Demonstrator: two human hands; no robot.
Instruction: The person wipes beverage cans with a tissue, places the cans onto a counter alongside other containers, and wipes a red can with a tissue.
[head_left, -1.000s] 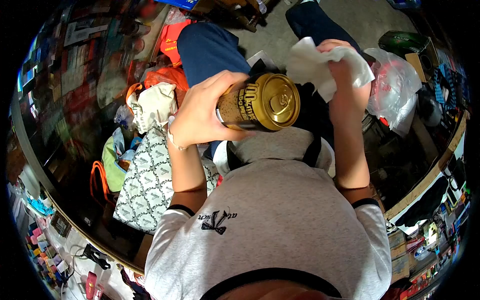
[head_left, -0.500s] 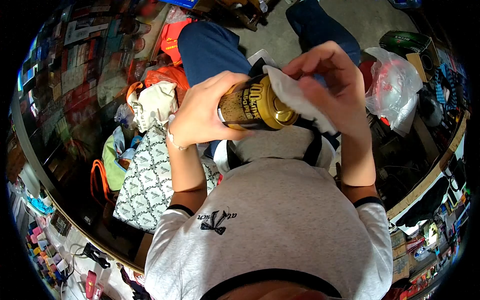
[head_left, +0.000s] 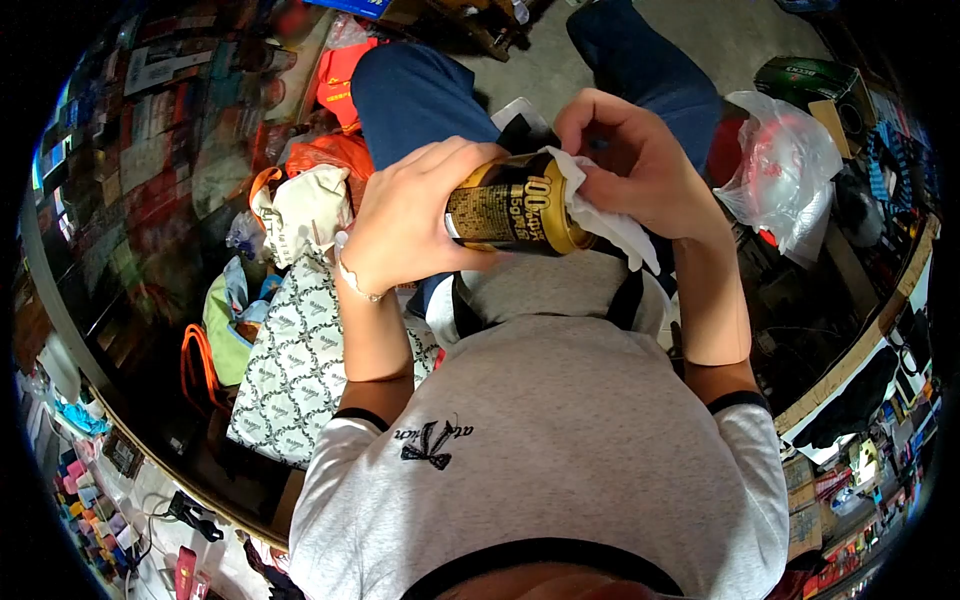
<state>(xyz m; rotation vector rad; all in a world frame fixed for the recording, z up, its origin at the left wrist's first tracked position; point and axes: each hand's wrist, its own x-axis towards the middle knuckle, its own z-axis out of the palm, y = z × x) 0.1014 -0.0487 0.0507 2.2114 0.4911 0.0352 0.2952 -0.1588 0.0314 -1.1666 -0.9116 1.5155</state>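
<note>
My left hand (head_left: 405, 220) is wrapped round the body of a black and gold drink can (head_left: 510, 210), which lies on its side in the air above my lap. The can's gold end points right. A white tissue (head_left: 610, 222) covers part of that end and hangs down beside it. In my right hand (head_left: 640, 165) the tissue is pinched between thumb and fingers and pressed against the can's rim. A thin bracelet (head_left: 352, 275) is round my left wrist.
A patterned white box (head_left: 285, 370), a cream cloth bag (head_left: 310, 210) and red bags (head_left: 340, 85) are on the left. To the right is a clear plastic bag (head_left: 785, 170) near a green carton (head_left: 805, 85). Shelves packed with goods (head_left: 180, 150) curve along the left side.
The tissue has moved onto the can's gold end, covering more of it. My right fingers have closed in on the rim, and the can has turned slightly in my left hand.
</note>
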